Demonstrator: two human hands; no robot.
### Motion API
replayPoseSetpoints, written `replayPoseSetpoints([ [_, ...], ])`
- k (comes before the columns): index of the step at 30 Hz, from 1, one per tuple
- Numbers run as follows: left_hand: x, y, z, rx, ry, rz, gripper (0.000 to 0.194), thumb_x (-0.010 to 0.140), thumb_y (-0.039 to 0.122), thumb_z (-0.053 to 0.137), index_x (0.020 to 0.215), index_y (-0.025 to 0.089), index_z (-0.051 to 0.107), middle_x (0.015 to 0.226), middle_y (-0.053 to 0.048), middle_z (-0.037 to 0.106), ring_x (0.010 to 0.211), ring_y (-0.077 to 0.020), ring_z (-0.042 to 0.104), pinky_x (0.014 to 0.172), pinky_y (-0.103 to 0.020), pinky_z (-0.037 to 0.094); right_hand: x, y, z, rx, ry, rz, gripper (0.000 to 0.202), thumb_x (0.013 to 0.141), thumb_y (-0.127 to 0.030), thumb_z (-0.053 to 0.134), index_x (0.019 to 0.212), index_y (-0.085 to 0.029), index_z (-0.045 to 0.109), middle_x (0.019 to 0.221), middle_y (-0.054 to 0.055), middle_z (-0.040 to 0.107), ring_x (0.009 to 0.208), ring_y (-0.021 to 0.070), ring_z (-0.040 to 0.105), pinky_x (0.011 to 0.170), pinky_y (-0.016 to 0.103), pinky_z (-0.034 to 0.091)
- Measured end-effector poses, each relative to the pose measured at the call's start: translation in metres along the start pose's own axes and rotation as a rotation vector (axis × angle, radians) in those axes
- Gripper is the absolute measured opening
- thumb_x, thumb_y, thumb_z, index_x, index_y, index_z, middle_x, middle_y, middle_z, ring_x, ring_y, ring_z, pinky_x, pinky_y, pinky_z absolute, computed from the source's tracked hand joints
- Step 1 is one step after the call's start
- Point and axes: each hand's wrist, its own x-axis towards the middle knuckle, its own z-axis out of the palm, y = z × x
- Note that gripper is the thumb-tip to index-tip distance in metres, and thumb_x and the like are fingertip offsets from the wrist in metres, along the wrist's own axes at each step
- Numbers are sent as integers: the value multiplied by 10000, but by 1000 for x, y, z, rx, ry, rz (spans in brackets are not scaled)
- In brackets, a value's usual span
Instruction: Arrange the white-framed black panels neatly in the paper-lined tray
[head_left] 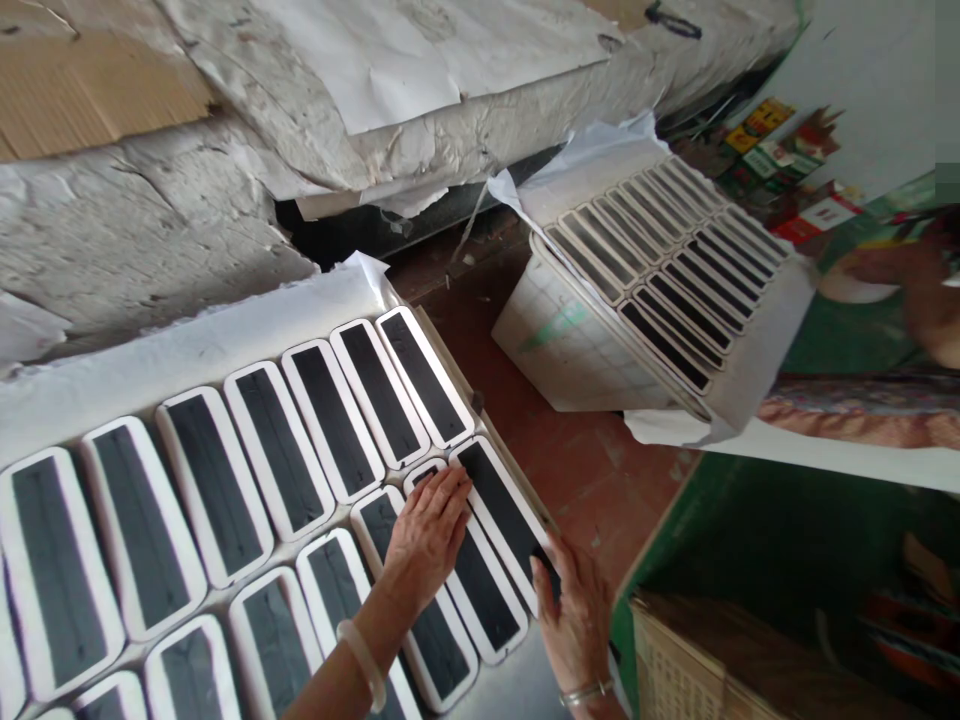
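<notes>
While both grips lie flat and empty, the left hand (427, 535) covers a black-and-white slab (465, 570).

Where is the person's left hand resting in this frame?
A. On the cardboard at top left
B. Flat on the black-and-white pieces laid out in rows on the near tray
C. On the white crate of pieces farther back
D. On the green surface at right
B: the left hand lies palm down on the black-centred, white-rimmed pieces of the near tray, while the right hand touches the end piece at that tray's edge.
</notes>
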Motion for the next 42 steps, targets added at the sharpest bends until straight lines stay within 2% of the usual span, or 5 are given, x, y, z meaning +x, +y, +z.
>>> replayPoseSetpoints([
  [9,0,0,2,9,-28,-29,387,945,236,500,1327,174,507,1363,-88,566,1276,-248,489,1056,-442,448,-3,21,-18,362,-394,426,508,901,-679,351,839,-218,557,655,3,602,542,178,572,516,292,460],
  [21,4,7,2,68,30,-36,378,935,250,503,1306,187,533,1364,-69,573,1270,-243,498,1028,-443,483,42,39,-32,-318,-678,41,545,917,-630,384,737,-245,726,681,101,713,662,288,684,532,314,373],
  [26,7,5,-4,43,12,-38,340,919,252,505,1250,228,577,1299,-37,622,1206,-241,554,990,-436,515,111,-18,-32,55,-448,-91,451,964,-547,361,827,-214,633,673,21,664,617,185,643,556,286,436],
  [32,27,-14,-12,133,73,-50,386,928,277,479,1299,186,538,1345,-52,597,1238,-255,541,1027,-452,490,196,-113,23,89,-124,-430,435,989,-235,362,1407,-160,456,1425,99,506,1263,241,493,1023,369,457],
  [42,76,-114,-47,354,9,-108,489,937,415,502,1377,203,474,1471,-24,462,1366,-332,397,1114,-580,368,201,-135,67,-105,-149,-419,499,994,-208,362,1485,-129,320,1554,64,313,1395,295,333,1147,547,235],
])
